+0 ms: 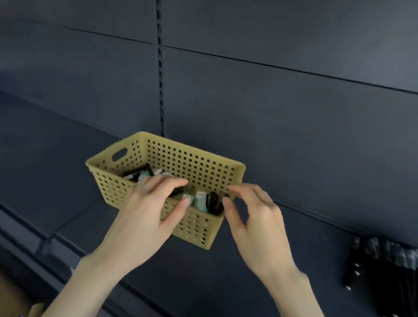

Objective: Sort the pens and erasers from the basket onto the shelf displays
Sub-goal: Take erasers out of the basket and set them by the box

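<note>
- Across the shelf (40, 157): basket (195, 154) near the back, sorted pens (394, 273) in a row well right.
- Over the basket's near rim: left hand (146, 211) and right hand (255, 224), fingers loosely curved, gripping nothing.
- Inside: erasers (201, 199) awaiting pickup; next, likely a pinch on one.

Basket (190, 162) on shelf (40, 157), centre, just before the back panel (281, 114) — erasers (201, 199) in it, toward its right end. Pens (398, 280) lie on shelf, well right — nearer.
</note>
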### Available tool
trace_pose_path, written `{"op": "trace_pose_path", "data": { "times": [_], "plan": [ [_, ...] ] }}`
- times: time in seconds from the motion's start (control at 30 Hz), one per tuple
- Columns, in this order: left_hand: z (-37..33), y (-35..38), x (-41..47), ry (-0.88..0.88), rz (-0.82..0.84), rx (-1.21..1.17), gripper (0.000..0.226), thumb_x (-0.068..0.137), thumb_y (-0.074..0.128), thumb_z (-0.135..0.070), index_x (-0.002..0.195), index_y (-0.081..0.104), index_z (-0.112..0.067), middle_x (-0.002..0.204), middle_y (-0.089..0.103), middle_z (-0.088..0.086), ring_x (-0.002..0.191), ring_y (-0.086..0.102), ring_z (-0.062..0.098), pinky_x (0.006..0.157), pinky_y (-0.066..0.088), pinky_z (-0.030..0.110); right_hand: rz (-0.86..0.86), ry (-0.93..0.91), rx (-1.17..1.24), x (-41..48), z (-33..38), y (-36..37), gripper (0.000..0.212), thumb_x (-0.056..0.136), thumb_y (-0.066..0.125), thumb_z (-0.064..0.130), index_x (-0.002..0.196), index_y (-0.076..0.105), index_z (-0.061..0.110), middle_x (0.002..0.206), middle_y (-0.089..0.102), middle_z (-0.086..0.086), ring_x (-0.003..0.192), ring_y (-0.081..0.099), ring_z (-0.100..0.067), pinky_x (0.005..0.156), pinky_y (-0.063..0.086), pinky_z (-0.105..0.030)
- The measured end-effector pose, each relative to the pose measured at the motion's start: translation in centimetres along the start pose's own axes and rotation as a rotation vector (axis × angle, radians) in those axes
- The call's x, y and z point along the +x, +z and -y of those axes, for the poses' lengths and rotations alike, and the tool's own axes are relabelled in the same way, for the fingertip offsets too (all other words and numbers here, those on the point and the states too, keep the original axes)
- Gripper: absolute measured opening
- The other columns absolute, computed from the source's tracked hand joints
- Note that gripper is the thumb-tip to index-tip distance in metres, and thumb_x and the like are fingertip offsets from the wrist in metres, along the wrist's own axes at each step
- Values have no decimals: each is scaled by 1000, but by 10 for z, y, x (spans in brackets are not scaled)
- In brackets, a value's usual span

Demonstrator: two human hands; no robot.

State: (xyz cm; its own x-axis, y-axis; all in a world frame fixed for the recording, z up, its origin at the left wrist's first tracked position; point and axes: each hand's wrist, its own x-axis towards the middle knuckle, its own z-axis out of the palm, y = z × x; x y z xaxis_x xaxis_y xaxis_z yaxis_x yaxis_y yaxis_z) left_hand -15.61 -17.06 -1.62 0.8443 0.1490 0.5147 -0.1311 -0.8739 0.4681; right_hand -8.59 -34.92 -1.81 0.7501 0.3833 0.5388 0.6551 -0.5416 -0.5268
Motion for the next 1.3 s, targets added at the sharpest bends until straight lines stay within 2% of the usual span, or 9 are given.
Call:
{"op": "trace_pose_path", "data": {
  "times": [0.17, 0.33, 0.47, 0.73, 0.93, 1.03, 1.13, 1.23, 1.3],
  "plan": [
    [66, -21, 49, 14, 145, 6, 38, 89, 50, -42, 120, 60, -23, 116, 59, -11, 112, 53, 12, 93, 48, 42, 48, 7, -92, 51, 21, 44, 23, 91, 58, 22, 111, 64, 12, 111, 62, 1, 99, 60, -19, 80, 53, -39],
    [122, -27, 95, 43, 538, 41, 44, 91, 50, -48, 130, 50, -29, 132, 52, -15, 119, 49, 3, 97, 40, 21, 195, 129, -180, 87, 34, 78, 27, 93, 53, 31, 116, 61, 18, 115, 62, 4, 101, 60, -16, 88, 49, -36],
    [137, -18, 128, 102, 872, 65, 52, 90, 48, -55, 134, 45, -28, 137, 49, -12, 121, 48, 6, 102, 42, 32, 379, 219, -254, 102, 31, 93, 19, 92, 53, 34, 106, 61, 22, 104, 61, 9, 98, 58, -14, 87, 47, -31],
    [146, 11, 165, 301, 1120, 228, 52, 91, 48, -53, 134, 45, -23, 130, 48, -8, 113, 47, 9, 98, 41, 29, 772, 375, -280, 123, 13, 100, 32, 91, 54, 41, 112, 59, 18, 116, 59, 3, 105, 53, -14, 90, 44, -32],
    [150, 37, 175, 435, 1155, 323, 37, 96, 47, -42, 121, 48, -16, 106, 45, -6, 97, 46, 12, 79, 37, 25, 1044, 406, -222, 139, 0, 107, 43, 84, 67, 36, 122, 55, 19, 118, 57, 7, 102, 51, -7, 81, 41, -19],
    [159, 47, 171, 503, 1107, 357, 23, 98, 48, -31, 112, 54, -14, 100, 44, -5, 95, 46, 12, 79, 39, 26, 1104, 390, -234, 141, -4, 116, 47, 81, 70, 35, 123, 53, 21, 116, 57, 7, 99, 52, -9, 80, 45, -22],
    [163, 54, 165, 535, 1025, 384, 6, 95, 52, -12, 97, 57, -14, 90, 40, -7, 81, 40, 6, 62, 29, 23, 1140, 365, -285, 138, -7, 121, 45, 80, 71, 35, 119, 55, 20, 101, 57, 5, 86, 52, -12, 70, 45, -27],
    [162, 55, 164, 503, 1050, 376, 13, 97, 52, -23, 101, 59, -14, 91, 40, -6, 85, 40, 9, 72, 30, 23, 1081, 350, -273, 138, -9, 118, 33, 79, 72, 36, 104, 60, 18, 75, 44, 9, 66, 40, -7, 53, 31, -23],
    [159, 52, 165, 482, 1075, 371, 25, 96, 51, -31, 113, 56, -14, 97, 41, -5, 92, 41, 11, 80, 33, 25, 992, 360, -277, 140, -12, 112, 31, 82, 70, 35, 107, 59, 19, 77, 41, 14, 71, 40, -4, 56, 29, -17]
  ]
}}
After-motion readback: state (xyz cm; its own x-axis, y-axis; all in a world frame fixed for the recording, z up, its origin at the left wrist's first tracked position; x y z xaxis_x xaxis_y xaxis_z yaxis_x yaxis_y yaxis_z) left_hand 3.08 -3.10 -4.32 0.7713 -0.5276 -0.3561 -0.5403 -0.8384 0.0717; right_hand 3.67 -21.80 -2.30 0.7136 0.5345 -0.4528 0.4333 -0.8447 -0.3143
